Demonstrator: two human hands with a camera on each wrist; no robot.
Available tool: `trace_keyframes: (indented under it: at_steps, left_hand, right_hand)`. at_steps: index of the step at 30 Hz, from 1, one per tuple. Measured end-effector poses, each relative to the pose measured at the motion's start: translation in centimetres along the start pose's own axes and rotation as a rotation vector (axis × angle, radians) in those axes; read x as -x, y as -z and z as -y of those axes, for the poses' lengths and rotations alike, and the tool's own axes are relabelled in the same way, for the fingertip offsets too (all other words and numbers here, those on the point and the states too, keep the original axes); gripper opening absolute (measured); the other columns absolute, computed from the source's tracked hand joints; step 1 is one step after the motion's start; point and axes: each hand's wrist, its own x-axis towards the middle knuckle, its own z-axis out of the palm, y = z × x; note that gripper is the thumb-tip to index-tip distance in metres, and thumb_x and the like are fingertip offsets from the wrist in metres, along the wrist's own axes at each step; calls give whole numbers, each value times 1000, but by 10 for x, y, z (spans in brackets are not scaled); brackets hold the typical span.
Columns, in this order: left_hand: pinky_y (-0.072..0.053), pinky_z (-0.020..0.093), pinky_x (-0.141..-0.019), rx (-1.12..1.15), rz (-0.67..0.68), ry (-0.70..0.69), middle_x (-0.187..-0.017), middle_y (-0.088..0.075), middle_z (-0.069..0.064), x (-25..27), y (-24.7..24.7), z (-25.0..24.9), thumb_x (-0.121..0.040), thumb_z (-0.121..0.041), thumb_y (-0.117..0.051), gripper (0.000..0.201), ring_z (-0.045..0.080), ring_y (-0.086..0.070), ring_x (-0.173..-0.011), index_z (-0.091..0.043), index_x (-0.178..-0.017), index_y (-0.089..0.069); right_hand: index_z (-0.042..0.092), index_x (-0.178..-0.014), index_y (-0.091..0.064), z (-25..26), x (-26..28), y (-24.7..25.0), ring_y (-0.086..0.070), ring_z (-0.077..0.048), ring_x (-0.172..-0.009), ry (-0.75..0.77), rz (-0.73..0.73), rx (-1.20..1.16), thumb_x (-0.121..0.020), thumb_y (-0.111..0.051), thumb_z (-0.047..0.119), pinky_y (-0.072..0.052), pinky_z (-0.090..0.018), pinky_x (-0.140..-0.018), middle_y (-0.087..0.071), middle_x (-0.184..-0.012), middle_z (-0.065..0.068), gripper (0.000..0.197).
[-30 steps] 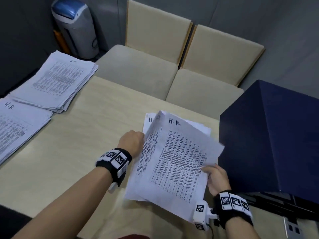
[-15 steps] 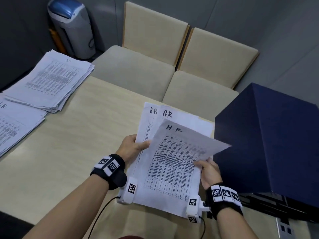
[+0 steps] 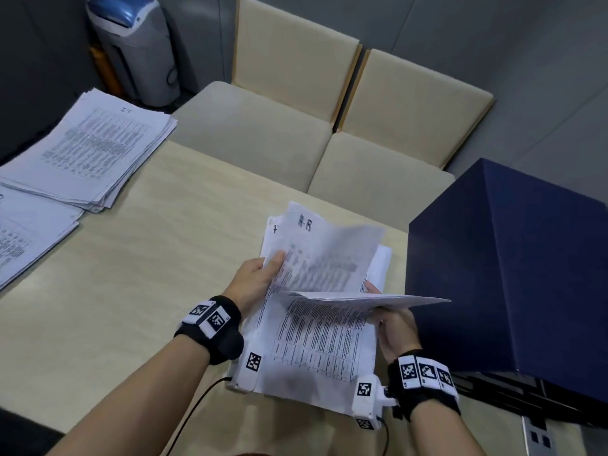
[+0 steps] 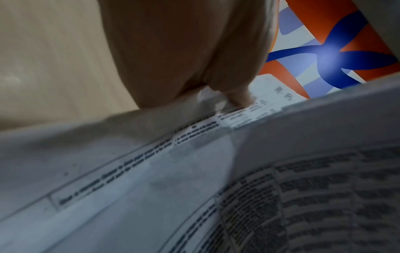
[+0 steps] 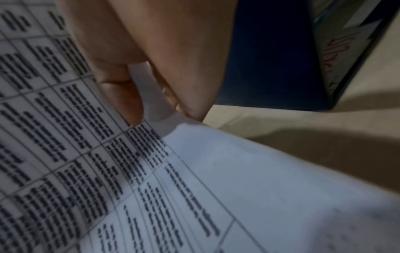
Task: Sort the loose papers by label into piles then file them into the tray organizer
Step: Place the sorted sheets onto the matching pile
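Lifted since half a second ago: top sheet (image 3: 368, 299), formerly flat and face-up between both hands, now raised at its right edge and seen nearly edge-on. Camera also nearer, hands larger in view.

Left hand (image 3: 255, 283): thumb on top of the held HR bundle (image 3: 324, 258), fingers beneath, pinching its left edge; in the left wrist view a fingertip (image 4: 240, 98) pressed on a printed sheet below a handwritten label that looks like "H-R". Right hand (image 3: 396, 327): thumb and fingers closed on the lifted sheet's right margin, paper visibly caught between them in the right wrist view (image 5: 151, 95).

Bundle held above the table (image 3: 115, 307), just beside the dark blue box (image 3: 510, 274). Sorted piles at far left: IT pile (image 3: 95, 149) and a second pile (image 3: 29, 235), overlapped at their edges. Tray organizer not identifiable with certainty; black shelving below the box partly visible only.

Likely faults from here:
- Two sheets lifted as one, through clinging pages, so a label goes unread.
- Loose lower sheets fanning or sliding from the left pinch, held at one edge only.
- Raised corner striking the blue box, creasing the page.
- Misreading of the label, blurred in motion, sending a sheet to the wrong pile.
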Motion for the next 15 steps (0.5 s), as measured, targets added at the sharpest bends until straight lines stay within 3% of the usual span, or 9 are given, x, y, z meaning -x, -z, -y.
trace_keyframes:
  at_steps: [1,3,5,7,10,12,14,15]
  left_hand:
    - [-56,28,-76,-47,23,13,-91,-77,10,0,-4,-3,-95,-61,-42,66,20,-72,-81,-2,-88,-71]
    - [-51,22,-67,-125,25,39,-78,-74,2,3,-12,-10,-98,-63,-26,72,14,-68,-75,-8,-83,-71]
    - [-49,23,-67,-119,-36,71,-75,-71,-2,-1,-16,-12,-99,-64,-15,76,16,-67,-76,-16,-84,-72]
    - [-53,32,-74,-95,-150,22,-82,-74,3,-9,-12,-4,-97,-67,-28,72,22,-70,-83,-13,-86,-74]
    - [-49,33,-77,-465,-404,-32,-95,-68,2,-26,7,17,-91,-50,-62,42,25,-64,-89,-10,-103,-63]
    - [-46,31,-67,-663,-346,-15,-79,-63,2,-31,13,25,-88,-40,-69,27,26,-59,-78,-14,-87,-60]
    - [-33,30,-54,-765,-284,-105,-59,-49,1,-33,15,30,-88,-33,-70,37,26,-47,-61,-17,-63,-47]
    - [-28,30,-52,-795,-275,-173,-54,-44,0,-33,17,30,-89,-32,-69,43,25,-42,-56,-16,-60,-42]
  right_hand:
    - [-3,-107,-73,1,0,-2,-70,-13,-86,1,0,-23,-71,-42,-29,-54,-22,-70,-77,-94,-6,54]
    - [-1,-84,-68,6,3,-5,-70,-12,-65,13,-12,-17,-76,-43,-32,-54,-21,-57,-74,-69,-2,40]
    - [2,-74,-61,6,2,-6,-66,-22,-69,35,-26,6,-75,-46,-31,-53,-28,-63,-69,-66,-6,37]
    - [5,-72,-54,4,0,-5,-60,-24,-70,68,-72,25,-76,-46,-30,-48,-31,-65,-64,-69,-9,36]
    - [10,-74,-48,-3,-2,0,-58,-18,-64,76,-133,53,-77,-45,-26,-47,-29,-58,-60,-68,-3,36]
    - [5,-82,-53,-7,-3,4,-59,-24,-75,65,-117,48,-76,-46,-24,-47,-32,-66,-62,-80,-9,31]
    - [2,-82,-56,-8,-4,7,-59,-27,-81,58,-126,41,-77,-48,-24,-46,-32,-70,-62,-84,-12,28]
    - [3,-78,-56,-7,-4,7,-58,-27,-80,57,-155,48,-78,-49,-23,-45,-32,-69,-61,-82,-12,27]
